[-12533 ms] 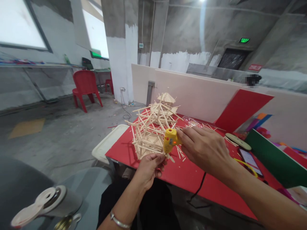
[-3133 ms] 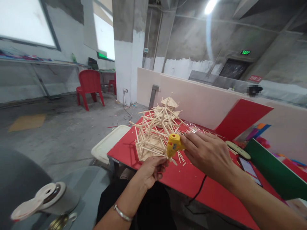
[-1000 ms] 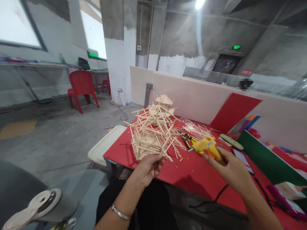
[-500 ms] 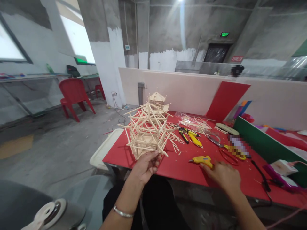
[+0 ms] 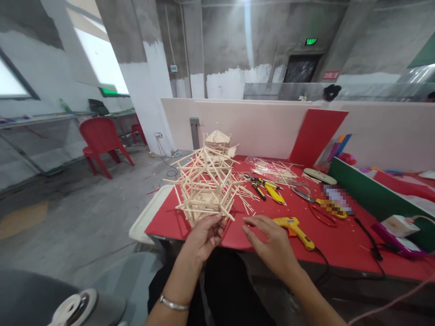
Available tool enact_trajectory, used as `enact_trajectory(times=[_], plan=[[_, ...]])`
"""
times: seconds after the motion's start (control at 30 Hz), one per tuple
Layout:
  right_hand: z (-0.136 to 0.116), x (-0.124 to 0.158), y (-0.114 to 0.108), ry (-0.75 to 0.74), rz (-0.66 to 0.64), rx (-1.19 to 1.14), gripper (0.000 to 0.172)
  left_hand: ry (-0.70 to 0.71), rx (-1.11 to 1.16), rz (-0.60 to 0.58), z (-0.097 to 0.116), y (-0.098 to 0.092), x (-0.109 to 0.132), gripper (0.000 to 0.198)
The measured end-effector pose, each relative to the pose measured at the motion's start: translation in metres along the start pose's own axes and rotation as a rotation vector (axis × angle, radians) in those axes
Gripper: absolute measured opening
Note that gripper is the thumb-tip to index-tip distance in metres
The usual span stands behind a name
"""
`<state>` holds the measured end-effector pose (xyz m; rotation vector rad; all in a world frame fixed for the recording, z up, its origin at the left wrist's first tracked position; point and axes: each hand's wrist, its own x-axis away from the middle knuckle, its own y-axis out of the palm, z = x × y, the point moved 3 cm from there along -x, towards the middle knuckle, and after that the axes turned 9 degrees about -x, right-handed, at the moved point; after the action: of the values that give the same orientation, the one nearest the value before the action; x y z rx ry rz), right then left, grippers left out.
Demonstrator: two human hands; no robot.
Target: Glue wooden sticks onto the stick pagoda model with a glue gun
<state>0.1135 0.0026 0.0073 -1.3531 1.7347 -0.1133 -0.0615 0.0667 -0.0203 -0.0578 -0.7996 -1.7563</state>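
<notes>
A many-sided frame tower of thin wooden sticks [image 5: 205, 181] stands at the near left of the red table. My left hand [image 5: 205, 233] pinches its lower front edge, thumb on top. My right hand [image 5: 268, 237] is held apart from the tower on its right, thumb and fingers spread with nothing between them. Just right of that hand lies a yellow hot glue gun [image 5: 299, 232], its nozzle partly hidden behind the fingers. A second stick pavilion [image 5: 218, 138] with a pointed roof is partly covered by the tower.
Loose sticks [image 5: 248, 199], pliers [image 5: 258, 188] and yellow-handled scissors [image 5: 311, 198] lie on the red table [image 5: 238, 237]. A green board [image 5: 370, 194] and a white charger [image 5: 396, 225] are at right. A lidded container [image 5: 93, 308] stands low left; a red chair [image 5: 102, 140] is behind.
My right hand has let go of the glue gun, leaving it on the table, and moved left toward the stick tower. My left hand keeps its hold.
</notes>
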Motion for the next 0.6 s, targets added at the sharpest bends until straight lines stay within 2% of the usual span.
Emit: enact_trajectory(times=[0.3,0.43,0.6], plan=[[-0.02,-0.017,0.01,-0.044,0.065,-0.2,0.025,0.01,-0.002,-0.019,0.0,0.001,0.0,0.014],[-0.026,-0.018,0.015,-0.1,0.086,-0.198,0.024,0.017,0.016,-0.024,0.0,0.001,0.0,0.013],[-0.026,-0.018,0.023,-0.084,0.085,-0.158,0.032,0.01,0.021,-0.029,0.001,0.002,0.0,0.013]])
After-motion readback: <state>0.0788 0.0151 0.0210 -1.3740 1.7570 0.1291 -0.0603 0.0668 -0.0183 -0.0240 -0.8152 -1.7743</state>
